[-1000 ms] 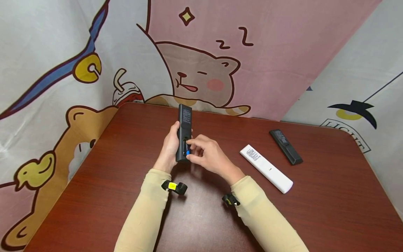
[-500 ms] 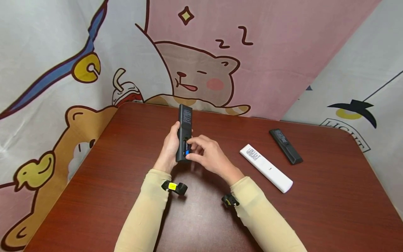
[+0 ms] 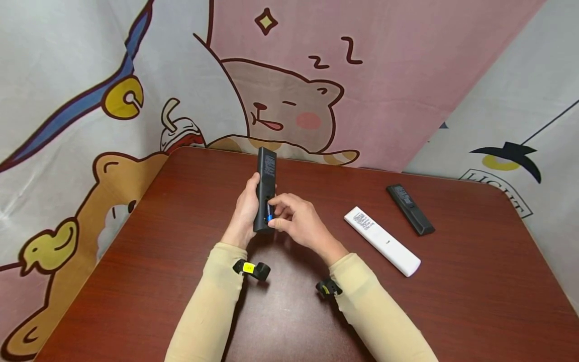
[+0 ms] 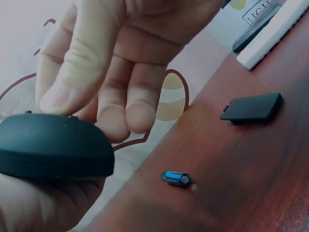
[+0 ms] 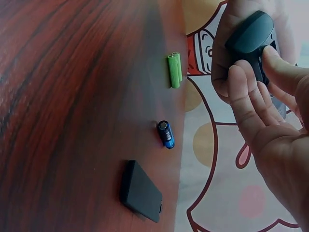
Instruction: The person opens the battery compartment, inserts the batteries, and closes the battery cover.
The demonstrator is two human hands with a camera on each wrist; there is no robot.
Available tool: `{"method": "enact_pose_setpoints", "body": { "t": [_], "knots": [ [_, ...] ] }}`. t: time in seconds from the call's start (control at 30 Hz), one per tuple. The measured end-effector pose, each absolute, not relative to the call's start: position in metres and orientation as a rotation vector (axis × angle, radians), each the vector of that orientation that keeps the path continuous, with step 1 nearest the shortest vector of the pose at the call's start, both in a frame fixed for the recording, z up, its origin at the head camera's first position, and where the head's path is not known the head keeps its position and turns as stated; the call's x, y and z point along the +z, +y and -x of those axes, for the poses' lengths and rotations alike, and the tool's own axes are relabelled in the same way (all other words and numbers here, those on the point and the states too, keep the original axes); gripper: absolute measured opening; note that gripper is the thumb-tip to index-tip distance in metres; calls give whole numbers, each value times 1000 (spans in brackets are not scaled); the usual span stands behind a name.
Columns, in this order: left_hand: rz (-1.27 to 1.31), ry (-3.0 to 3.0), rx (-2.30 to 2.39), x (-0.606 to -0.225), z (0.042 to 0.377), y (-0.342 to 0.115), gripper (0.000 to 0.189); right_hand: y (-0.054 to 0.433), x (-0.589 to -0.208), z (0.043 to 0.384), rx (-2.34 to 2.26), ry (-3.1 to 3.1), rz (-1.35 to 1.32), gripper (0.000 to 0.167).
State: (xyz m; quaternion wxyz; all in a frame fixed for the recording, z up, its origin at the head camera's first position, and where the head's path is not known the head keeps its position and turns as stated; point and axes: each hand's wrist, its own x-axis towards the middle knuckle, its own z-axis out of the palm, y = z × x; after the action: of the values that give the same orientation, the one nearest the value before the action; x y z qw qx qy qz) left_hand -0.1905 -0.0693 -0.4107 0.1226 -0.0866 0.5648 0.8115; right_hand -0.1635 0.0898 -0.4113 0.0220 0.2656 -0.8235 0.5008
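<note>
My left hand (image 3: 243, 213) grips a black remote control (image 3: 268, 168), back side up, its battery compartment uncovered. A blue and black battery (image 3: 270, 212) is at the compartment, pinched by the thumb and index finger of my right hand (image 3: 298, 219); how deep it sits I cannot tell. In the left wrist view the remote's rounded end hides the compartment. Below the hands, a loose blue battery (image 5: 165, 134) and a black battery cover (image 5: 140, 193) lie on the table. Two green batteries (image 5: 174, 70) lie side by side near them.
On the right of the brown table (image 3: 470, 281) lie a white remote control (image 3: 382, 242) and a second black remote control (image 3: 410, 210). A printed curtain (image 3: 384, 100) hangs behind the table's far edge. My hands hide the loose batteries and cover in the head view.
The black remote has turned slightly in my left hand. More of the battery's blue side shows, and my right thumb has shifted a little. The other remotes stay where they were.
</note>
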Motion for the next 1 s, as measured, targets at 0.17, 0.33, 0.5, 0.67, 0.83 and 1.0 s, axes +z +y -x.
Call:
{"method": "enact_pose_setpoints", "body": {
  "t": [0.17, 0.33, 0.5, 0.67, 0.83, 1.0],
  "knots": [
    [224, 1614, 2393, -411, 191, -68, 64, 89, -412, 164, 1711, -2517, -774, 37],
    [215, 1581, 2396, -412, 190, -70, 66, 88, -414, 163, 1765, -2510, -760, 37],
    [200, 1548, 2391, -413, 190, -74, 66, 90, -414, 163, 1659, -2537, -832, 36],
    [208, 1563, 2385, -413, 190, -75, 67, 94, -412, 162, 1567, -2553, -923, 35],
    [209, 1561, 2383, -412, 190, -75, 66, 94, -414, 162, 1519, -2515, -949, 34],
    [211, 1537, 2399, -410, 190, -74, 67, 92, -415, 160, 1480, -2478, -897, 33]
  ]
}}
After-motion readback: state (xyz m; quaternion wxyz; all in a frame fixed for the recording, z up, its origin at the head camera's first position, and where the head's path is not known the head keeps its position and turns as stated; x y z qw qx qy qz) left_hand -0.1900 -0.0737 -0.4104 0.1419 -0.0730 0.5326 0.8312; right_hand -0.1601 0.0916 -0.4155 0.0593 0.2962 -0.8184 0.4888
